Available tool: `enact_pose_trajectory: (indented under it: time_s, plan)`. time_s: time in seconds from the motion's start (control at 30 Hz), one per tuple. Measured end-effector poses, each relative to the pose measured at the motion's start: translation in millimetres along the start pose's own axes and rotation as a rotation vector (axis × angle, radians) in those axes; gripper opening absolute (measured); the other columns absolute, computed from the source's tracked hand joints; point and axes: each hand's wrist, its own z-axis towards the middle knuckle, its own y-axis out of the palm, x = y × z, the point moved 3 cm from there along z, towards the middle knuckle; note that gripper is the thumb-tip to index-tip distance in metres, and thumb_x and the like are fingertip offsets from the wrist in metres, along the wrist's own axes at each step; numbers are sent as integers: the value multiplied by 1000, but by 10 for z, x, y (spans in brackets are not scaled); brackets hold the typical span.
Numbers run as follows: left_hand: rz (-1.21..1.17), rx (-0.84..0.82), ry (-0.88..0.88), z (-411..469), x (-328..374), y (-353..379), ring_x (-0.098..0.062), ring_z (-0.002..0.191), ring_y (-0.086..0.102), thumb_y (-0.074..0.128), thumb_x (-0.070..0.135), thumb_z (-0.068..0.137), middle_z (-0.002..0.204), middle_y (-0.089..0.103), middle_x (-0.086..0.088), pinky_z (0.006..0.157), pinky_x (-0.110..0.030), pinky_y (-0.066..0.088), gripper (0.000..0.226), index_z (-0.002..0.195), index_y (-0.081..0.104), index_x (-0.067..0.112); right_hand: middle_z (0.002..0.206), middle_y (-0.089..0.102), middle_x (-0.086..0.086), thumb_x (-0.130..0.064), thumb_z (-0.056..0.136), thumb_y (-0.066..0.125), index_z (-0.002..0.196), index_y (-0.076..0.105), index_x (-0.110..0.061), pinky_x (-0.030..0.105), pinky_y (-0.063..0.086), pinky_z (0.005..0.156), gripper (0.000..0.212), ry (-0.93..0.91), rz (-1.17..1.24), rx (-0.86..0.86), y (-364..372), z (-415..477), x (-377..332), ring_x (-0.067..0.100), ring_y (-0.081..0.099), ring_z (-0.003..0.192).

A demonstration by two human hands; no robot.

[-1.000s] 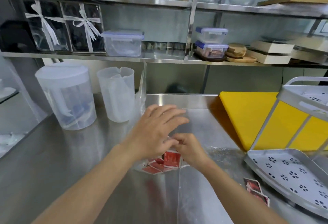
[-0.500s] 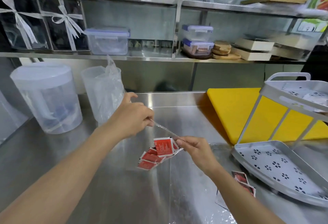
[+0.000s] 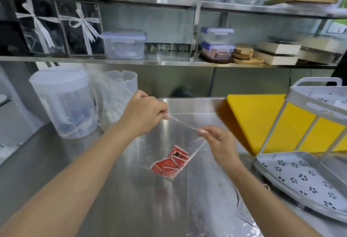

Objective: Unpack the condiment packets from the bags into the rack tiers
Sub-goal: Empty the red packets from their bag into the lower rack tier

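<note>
Both forearms reach forward above the counter [image 3: 65, 161]. The left hand [image 3: 144, 113] and the right hand [image 3: 216, 139] each pinch the top edge of the clear bag [image 3: 189, 142], stretched between them. The red packets [image 3: 170, 162] hang inside the bag, left of the white rack [image 3: 304, 178].

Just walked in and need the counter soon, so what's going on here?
A person is holding up a clear plastic bag over the steel counter, left hand and right hand each pinching its top edge. Red condiment packets sit bunched at the bottom of the bag. The white rack stands to the right, its lower tier bare where visible, so unpacking there hasn't begun.
</note>
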Motion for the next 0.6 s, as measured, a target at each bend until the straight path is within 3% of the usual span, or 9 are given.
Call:
enact_pose_trajectory:
  time_s: [0.13, 0.23, 0.37, 0.43, 0.5, 0.6]
  plan:
    - [15, 40, -14, 5, 15, -32, -17, 80, 55, 55, 34, 88, 78, 70, 5, 88, -27, 22, 18, 82, 68, 23, 68, 69, -16, -18, 85, 61, 75, 69, -31, 6, 46, 60, 18, 30, 86, 24, 48, -3, 26, -2, 63, 72]
    - [-22, 4, -35, 9, 94, -56, -14, 67, 47, 57, 32, 88, 80, 72, 6, 83, -27, 26, 17, 79, 67, 22, 74, 72, -16, -24, 79, 68, 81, 70, -29, 11, 48, 57, 6, 213, 263, 51, 75, -20, 102, 0, 65, 71]
    - [-92, 101, -55, 37, 210, -167, -19, 77, 54, 56, 36, 87, 74, 68, 5, 85, -29, 26, 18, 78, 67, 23, 89, 74, -4, -18, 71, 75, 103, 64, -20, 28, 49, 74, 34, 498, 481, -91, 170, -157, 279, 15, 68, 85]
    - [-114, 129, -35, 55, 267, -206, -15, 82, 52, 57, 36, 86, 66, 59, 10, 91, -27, 19, 17, 77, 66, 24, 85, 74, -2, -17, 70, 74, 92, 70, -18, 30, 45, 80, 22, 518, 477, -146, 177, -236, 286, 16, 65, 85]
    - [-91, 130, -3, 67, 341, -231, -13, 82, 52, 55, 35, 87, 63, 53, 11, 95, -28, 14, 18, 78, 66, 23, 75, 73, -3, -19, 67, 72, 80, 72, -16, 22, 49, 72, 13, 507, 527, -143, 145, -278, 260, 13, 65, 75]
    - [-127, 97, -5, 71, 428, -225, -16, 81, 53, 50, 34, 91, 69, 56, 10, 94, -33, 21, 22, 80, 62, 20, 70, 74, 0, -20, 72, 68, 77, 72, -10, 24, 51, 66, 12, 524, 589, -73, 58, -286, 259, 15, 67, 67]
